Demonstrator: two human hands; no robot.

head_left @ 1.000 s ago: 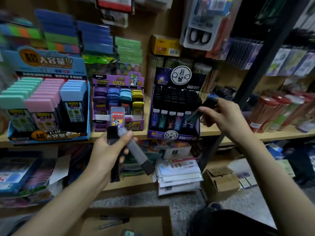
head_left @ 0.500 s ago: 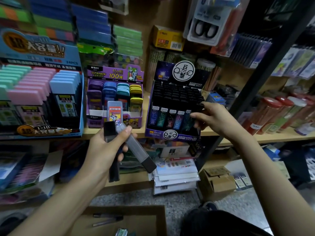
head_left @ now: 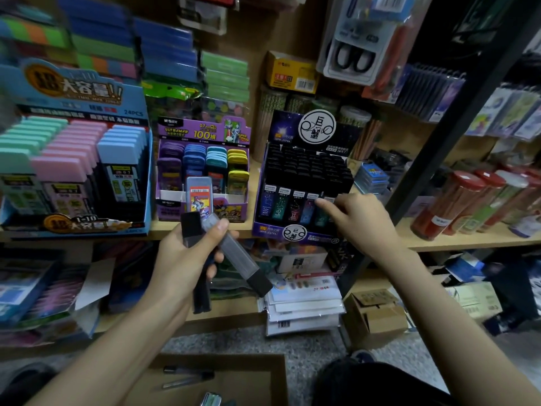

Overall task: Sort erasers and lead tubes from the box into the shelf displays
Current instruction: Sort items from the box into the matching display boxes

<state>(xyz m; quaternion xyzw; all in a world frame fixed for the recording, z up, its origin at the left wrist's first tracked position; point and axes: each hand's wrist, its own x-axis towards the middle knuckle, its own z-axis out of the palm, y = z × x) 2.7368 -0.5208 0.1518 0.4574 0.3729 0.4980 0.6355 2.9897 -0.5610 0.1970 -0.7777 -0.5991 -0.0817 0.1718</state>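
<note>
Several lead tubes (head_left: 237, 253) gripped in left hand (head_left: 181, 265) — right hand (head_left: 363, 221) touches black display (head_left: 307, 171), grip unclear.

The right hand (head_left: 361, 222) no longer holds a dark lead tube up in the air at centre right. It has dropped to the front right corner of the black display box (head_left: 304, 171). The teal lead tube (head_left: 321, 215) now stands fifth in the front row, which held four, with the fingertips (head_left: 321, 202) at its cap.
</note>
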